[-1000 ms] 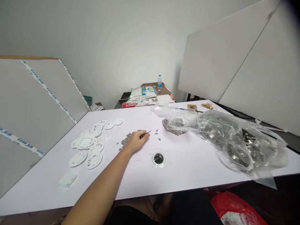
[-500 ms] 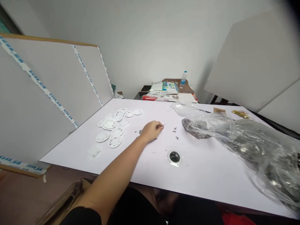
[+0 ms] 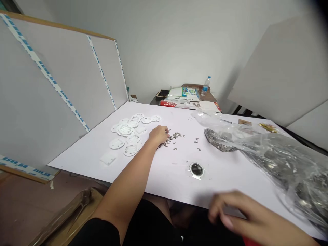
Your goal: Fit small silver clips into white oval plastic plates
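Observation:
My left hand (image 3: 159, 134) is closed at the left end of a heap of small metal pieces (image 3: 175, 135). A thin, pointed item (image 3: 168, 131) sticks out from its pinched fingers; its kind is too small to tell. My right hand (image 3: 237, 212) is blurred above the table's front edge, fingers loosely bent and apart from the thumb, with nothing visible in it. Nearest to it on the table is a round black disc with a pale rim (image 3: 196, 169), lying on clear film. Several white round plastic parts (image 3: 125, 130) lie left of my left hand.
A large clear plastic bag (image 3: 271, 160) of metal parts spreads over the right side of the white table (image 3: 164, 177). A white square part (image 3: 108, 158) lies front left. Behind stand a water bottle (image 3: 205, 86) and packages. A panel (image 3: 64, 68) borders the left.
My left hand has moved left, uncovering more of the metal heap, with the thin item still in its fingers. My right hand has come into view at the lower right. The view has shifted slightly.

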The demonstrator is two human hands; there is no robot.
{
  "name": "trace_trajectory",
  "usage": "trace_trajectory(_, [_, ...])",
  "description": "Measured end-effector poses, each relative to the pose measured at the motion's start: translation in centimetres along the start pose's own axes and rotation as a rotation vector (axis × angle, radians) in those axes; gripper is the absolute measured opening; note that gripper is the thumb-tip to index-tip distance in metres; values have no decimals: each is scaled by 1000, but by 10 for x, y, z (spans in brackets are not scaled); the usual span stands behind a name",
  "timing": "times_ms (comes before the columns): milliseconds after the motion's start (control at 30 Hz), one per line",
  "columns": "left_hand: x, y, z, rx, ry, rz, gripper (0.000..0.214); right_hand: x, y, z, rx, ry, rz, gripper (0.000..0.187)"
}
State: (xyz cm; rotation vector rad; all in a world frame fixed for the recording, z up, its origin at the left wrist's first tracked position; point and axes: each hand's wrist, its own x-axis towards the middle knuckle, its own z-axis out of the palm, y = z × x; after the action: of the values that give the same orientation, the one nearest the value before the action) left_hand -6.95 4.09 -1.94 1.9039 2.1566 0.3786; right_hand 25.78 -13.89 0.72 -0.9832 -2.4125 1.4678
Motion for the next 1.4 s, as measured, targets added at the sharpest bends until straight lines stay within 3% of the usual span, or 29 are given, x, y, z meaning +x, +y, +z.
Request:
trace_trajectory(67, [-2, 2, -1, -15, 12, 20, 23, 58, -17, -21, -77, 128, -174, 22])
trace_trajectory(167, [-5, 4, -2, -37, 43, 84, 24, 139, -2, -37, -281, 422, -305, 17])
trace_trajectory(233, [-5, 6, -1, -40, 42, 115, 25, 173, 22, -39, -396, 622, -299, 17])
trace_trajectory(300, [-6, 8, 2, -35, 24, 121, 24, 188, 45, -39, -412, 711, -289, 19])
trace_trajectory(400, [-6, 9, 5, -48, 30, 100, 25, 186, 64, -41, -384, 773, -309, 19])
trace_trajectory(500, [-4, 4, -3, -28, 111, 15, 26, 179, 69, -47, -320, 768, -283, 18])
trace_trajectory(667, [0, -27, -39, 159, 177, -370, 42, 177, 70, -49, -198, 745, -253, 17])
trace_trajectory(800, [5, -49, -52, 200, 98, -525, 53, 177, 70, -49, -130, 756, -229, 19])
trace_trajectory(1033, [15, -53, -42, 189, 107, -565, 46, 176, 67, -50, -100, 764, -228, 20])
trace_trajectory(1233, [17, -50, -46, 139, 147, -537, 36, 177, 66, -51, -94, 751, -232, 19])
trace_trajectory(1333, [13, -38, -47, -100, 211, -383, 35, 177, 66, -51, -38, 753, -238, 20])
trace_trajectory(1400, [7, -19, -43, -463, 229, -138, 38, 178, 65, -50, 81, 749, -255, 24])
